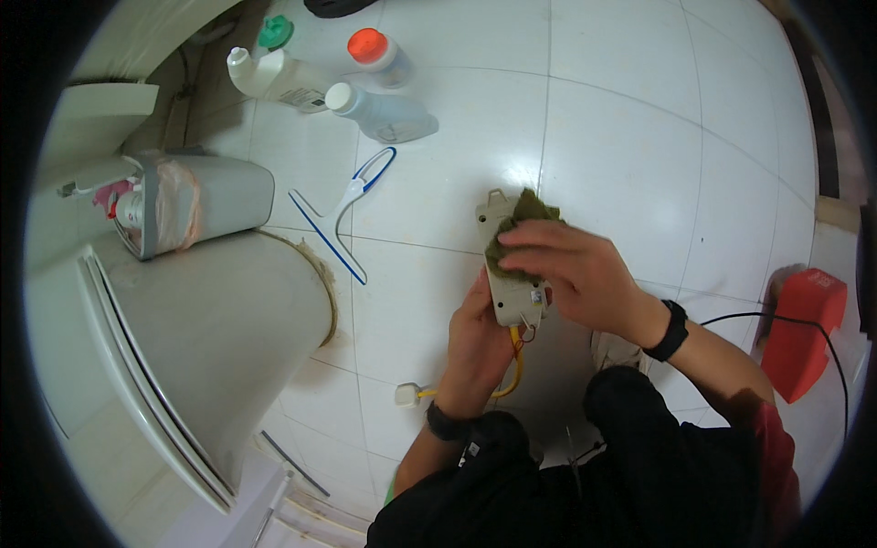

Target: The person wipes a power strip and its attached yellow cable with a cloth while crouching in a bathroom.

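Right of centre, the left hand [480,331], angled upward, grips a beige power strip [510,307]; the right hand [589,276], slanting from lower right, holds a green cloth [535,208] against it. The strip's small label [536,296] is unreadable.

Your right hand [598,279] and the green cloth [534,210] cover the middle of the power strip [516,297] — whatever lies beneath them is hidden, as is the strip's side facing the floor. Most of your left hand's [480,333] fingers are out of sight behind the strip. Below it, your left wrist hides a stretch of the yellow cord [520,361]. Print on the strip's small label [537,297] is too tiny to read. To its right, the black cable [786,319] is lost behind your right wrist. Far above and left of it, a dark object [338,5] is cut by the upper edge — you can't tell its kind.
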